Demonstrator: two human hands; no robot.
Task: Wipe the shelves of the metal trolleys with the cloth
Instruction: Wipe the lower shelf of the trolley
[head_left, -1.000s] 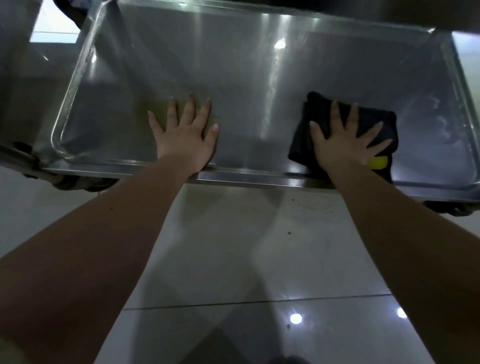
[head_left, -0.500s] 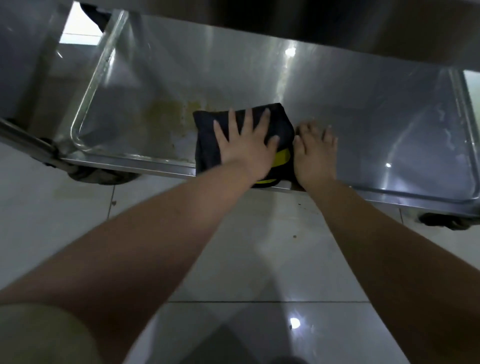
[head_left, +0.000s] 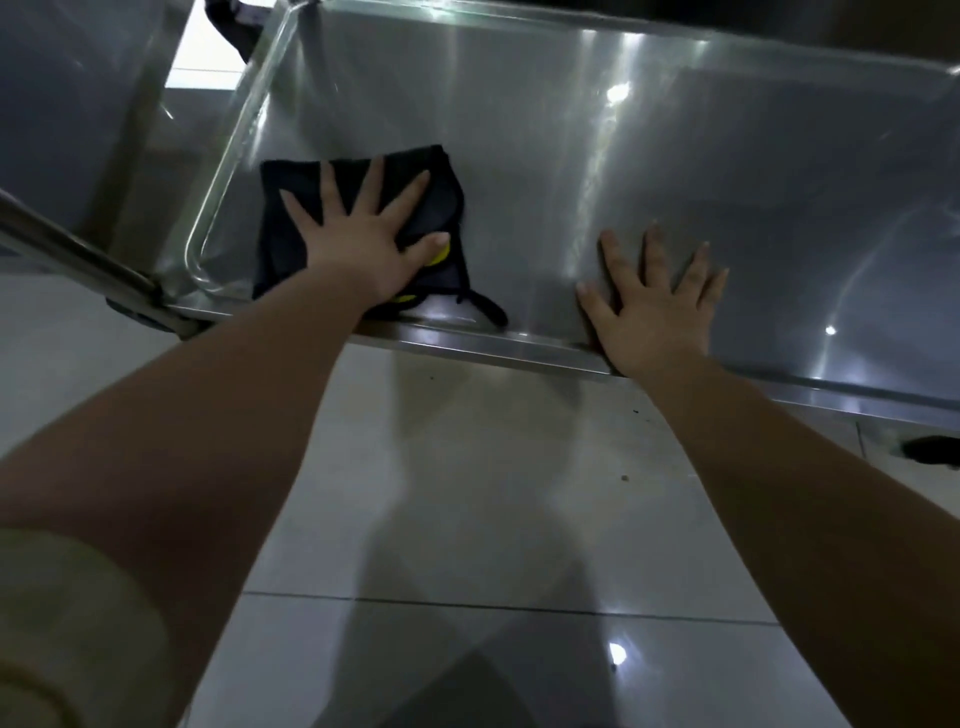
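Around: a glossy tiled floor (head_left: 467, 493) lies below. A metal tube (head_left: 78, 254) slants to the shelf's left front corner, and a dark wheel (head_left: 930, 449) shows under the right end.
In the way: the left hand (head_left: 363, 244) covers the cloth's middle.
Shelf (head_left: 727, 182): shiny steel with a raised rim.
Cloth (head_left: 278, 254): dark and folded, with a yellow patch (head_left: 441, 253) by the thumb and a strand trailing. It lies near the shelf's left front corner.
Left hand: fingers straight and spread, pressing the cloth flat.
Right hand (head_left: 657, 312): fingers spread, flat on bare shelf at the front rim, apart from the cloth.
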